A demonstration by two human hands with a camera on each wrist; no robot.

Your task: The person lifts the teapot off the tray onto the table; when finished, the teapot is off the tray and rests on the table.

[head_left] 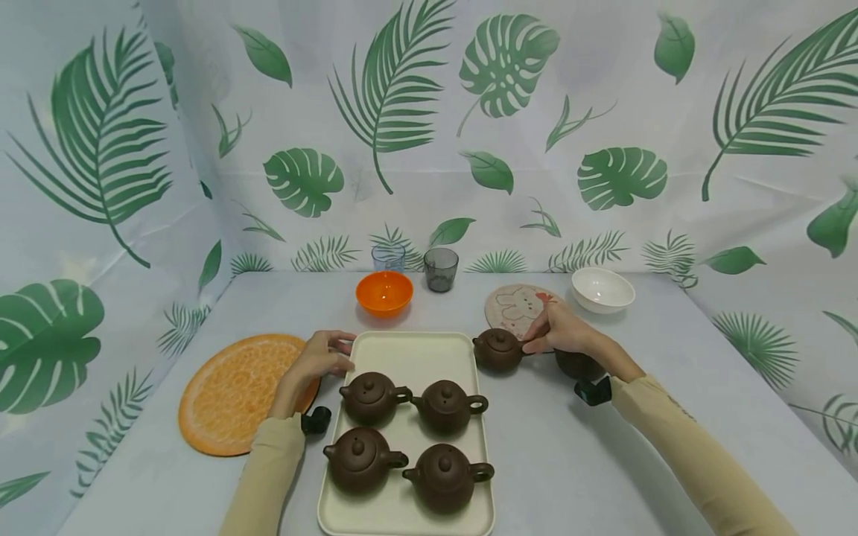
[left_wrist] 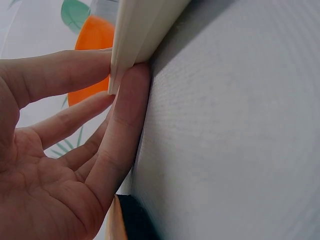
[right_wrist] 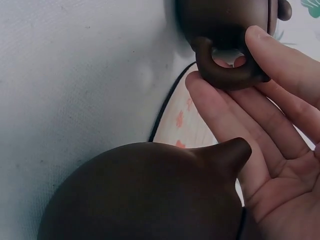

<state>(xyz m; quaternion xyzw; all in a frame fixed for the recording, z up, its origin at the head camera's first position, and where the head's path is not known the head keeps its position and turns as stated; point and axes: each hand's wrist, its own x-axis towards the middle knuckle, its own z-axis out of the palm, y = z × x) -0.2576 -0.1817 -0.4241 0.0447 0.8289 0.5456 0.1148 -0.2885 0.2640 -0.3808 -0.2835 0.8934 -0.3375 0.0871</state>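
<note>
Four brown teapots point(head_left: 409, 439) sit closest, in two rows on the cream tray point(head_left: 415, 350), whose near edge is cut off by the frame. Left hand point(head_left: 326, 356) is at the tray's ten o'clock corner; the left wrist view shows fingers point(left_wrist: 127, 125) nearly straight, thumb over the rim and the rest under it, lightly pinching the edge. Right hand point(head_left: 561, 331) is at two o'clock off the tray, fingertips point(right_wrist: 272, 55) closing on the loop handle of a fifth teapot point(head_left: 498, 350) standing on the worktop point(head_left: 603, 461) just beside the tray. A sixth teapot point(head_left: 578, 365) is mostly hidden under that wrist; the right wrist view shows only its spout and belly. Behind the hand, a round patterned coaster point(head_left: 512, 307) is partly covered. At nine o'clock lies an orange mat point(head_left: 231, 391); at twelve, an orange bowl point(head_left: 384, 292) and two tumblers point(head_left: 440, 269); a white bowl point(head_left: 602, 289) at one.
</note>
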